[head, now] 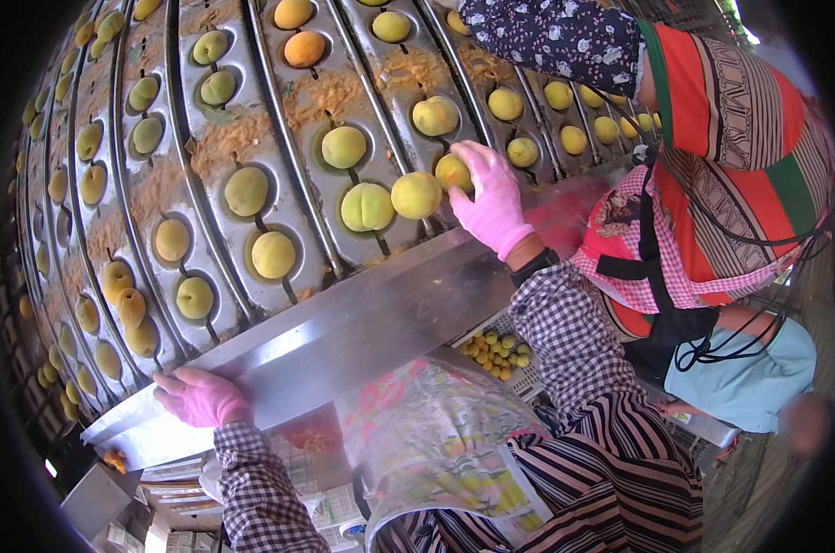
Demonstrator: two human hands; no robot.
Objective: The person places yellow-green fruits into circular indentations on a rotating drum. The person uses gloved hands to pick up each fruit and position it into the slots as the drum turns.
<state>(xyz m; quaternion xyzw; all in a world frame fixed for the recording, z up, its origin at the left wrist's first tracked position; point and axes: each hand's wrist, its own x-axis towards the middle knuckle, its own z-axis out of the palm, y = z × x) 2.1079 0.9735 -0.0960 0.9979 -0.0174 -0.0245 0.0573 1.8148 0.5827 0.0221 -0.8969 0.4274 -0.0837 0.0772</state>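
My right hand (488, 197), in a pink glove, has its fingers around a yellow-green stone fruit (454, 173) near the front edge of a metal tray conveyor. Touching that fruit on its left, another yellow fruit (416, 195) lies over a metal divider, beside a green fruit (367, 207) in its cup. My left hand (203, 397), gloved in pink too, rests on the conveyor's steel front ledge (306, 339) and holds no fruit. Rows of cups carry more fruits, such as a pale yellow one (273, 254) and a green one (343, 147).
A co-worker in a striped red top (749, 104) stands close at the right, one sleeved arm (555, 41) reaching over the conveyor. Below the ledge is a perforated crate (528, 379) with small fruits. Orange pulp (334, 97) litters the trays. Another person in light blue (742, 377) is farther right.
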